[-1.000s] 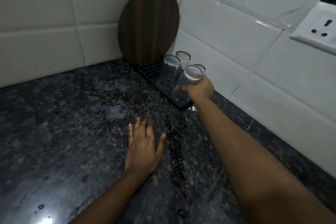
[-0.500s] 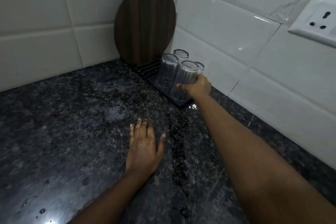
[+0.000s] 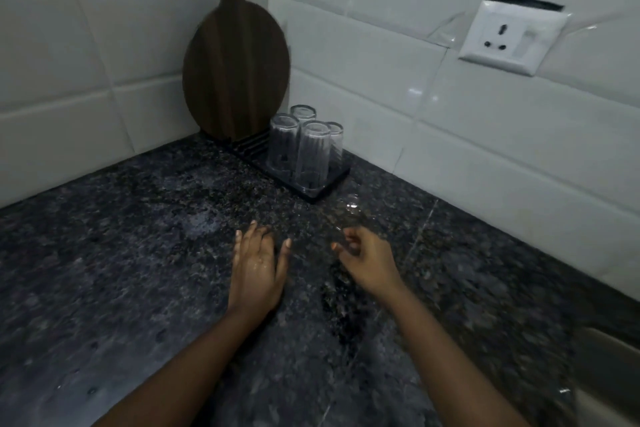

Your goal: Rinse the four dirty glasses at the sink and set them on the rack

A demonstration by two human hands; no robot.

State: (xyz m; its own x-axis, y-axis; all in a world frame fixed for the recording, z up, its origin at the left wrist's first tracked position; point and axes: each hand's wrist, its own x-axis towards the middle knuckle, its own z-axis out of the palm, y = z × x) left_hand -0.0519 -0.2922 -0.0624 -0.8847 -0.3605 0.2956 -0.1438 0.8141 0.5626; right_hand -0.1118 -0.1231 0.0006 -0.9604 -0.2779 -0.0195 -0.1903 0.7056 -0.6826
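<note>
— Four glasses [image 3: 302,146] stand mouth-down on the black rack [image 3: 330,180], packed together in the corner by the tiled wall. We judge they are inverted so the rinse water can drain off.

— And our hands?

— Both hold nothing and lie a little apart. Our left hand [image 3: 258,270] rests flat on the granite counter [image 3: 121,253], fingers spread, likely as a brace. Our right hand [image 3: 367,262] hangs just above the stone with its fingers loosely curled, near the rack but well off the glass.

— What has changed?

— Half a second ago the right hand gripped the front glass as it settled upright; now it has let go and drawn back (a small puddle glints by the rack's corner). The left has not shifted.

— Beyond that?

— A wooden board [image 3: 237,69] leans behind the rack; a wall socket [image 3: 512,36] sits to the right.
</note>
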